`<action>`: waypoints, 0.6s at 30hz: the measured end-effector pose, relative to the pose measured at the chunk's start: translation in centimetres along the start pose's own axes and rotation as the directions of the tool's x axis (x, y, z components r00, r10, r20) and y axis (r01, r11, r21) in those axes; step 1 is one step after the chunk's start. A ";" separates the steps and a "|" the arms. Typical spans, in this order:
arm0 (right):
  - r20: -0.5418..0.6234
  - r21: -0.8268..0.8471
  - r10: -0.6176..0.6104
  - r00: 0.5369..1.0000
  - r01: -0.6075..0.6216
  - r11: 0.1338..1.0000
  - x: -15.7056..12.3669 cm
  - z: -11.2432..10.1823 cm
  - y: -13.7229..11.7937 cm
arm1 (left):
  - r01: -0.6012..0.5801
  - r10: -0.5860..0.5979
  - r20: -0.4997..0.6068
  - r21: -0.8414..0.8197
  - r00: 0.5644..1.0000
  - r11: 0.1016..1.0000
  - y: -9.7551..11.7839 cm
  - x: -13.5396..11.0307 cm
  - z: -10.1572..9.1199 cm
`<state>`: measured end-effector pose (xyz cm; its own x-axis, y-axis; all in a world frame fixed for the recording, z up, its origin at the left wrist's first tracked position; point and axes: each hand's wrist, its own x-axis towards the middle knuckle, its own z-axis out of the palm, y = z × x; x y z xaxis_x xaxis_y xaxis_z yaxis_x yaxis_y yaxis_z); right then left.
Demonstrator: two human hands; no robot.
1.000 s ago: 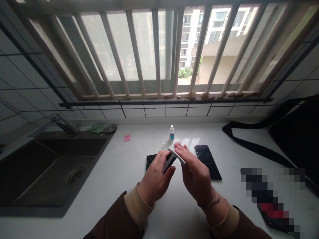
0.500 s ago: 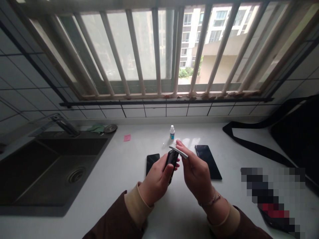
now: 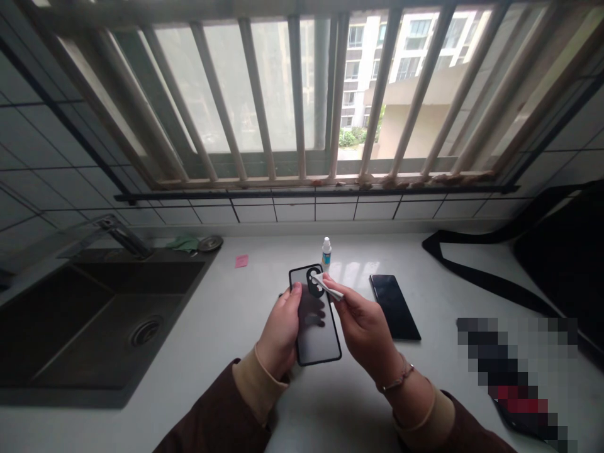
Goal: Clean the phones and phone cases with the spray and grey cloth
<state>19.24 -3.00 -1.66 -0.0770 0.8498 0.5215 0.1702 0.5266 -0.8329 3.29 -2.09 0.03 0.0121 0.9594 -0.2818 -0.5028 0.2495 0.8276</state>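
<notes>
A translucent phone case [image 3: 311, 343] with a black rim and camera cutouts is gripped by my left hand [image 3: 282, 327], its fingers showing dimly through the back. My right hand [image 3: 365, 321] pinches a folded white cloth or wipe [image 3: 333, 290], whose tip touches the case's camera area. Behind the case stands a small white bottle [image 3: 326, 250] with a blue label. To the right of my right hand lies a dark phone or small tablet [image 3: 395, 307]. The smaller dark phone on the left is mostly hidden behind my left hand and the case.
A dark sink [image 3: 104, 327] with a faucet [image 3: 123, 238] fills the left side. Near it are a green cloth [image 3: 184, 243], a metal drain strainer [image 3: 210, 243] and a pink note [image 3: 241, 261]. A black bag with a strap [image 3: 486, 277] and a pixelated object [image 3: 514, 384] lie on the right.
My left hand has turned the case from edge-on to back facing me. The white cloth in my right hand has moved slightly left and down, onto the camera cutouts.
</notes>
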 end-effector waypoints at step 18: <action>0.234 0.314 0.340 0.911 -0.402 0.860 -0.4 1.6 -0.4 | -0.127 0.108 -0.067 -0.495 0.992 0.860 2.9 0.8 -1.1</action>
<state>17.58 -3.54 -1.84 -0.2426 0.9587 0.1484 -0.1308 0.1193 -0.9842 0.84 -0.74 1.68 -0.1008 0.9697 -0.2227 -0.8612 0.0271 0.5075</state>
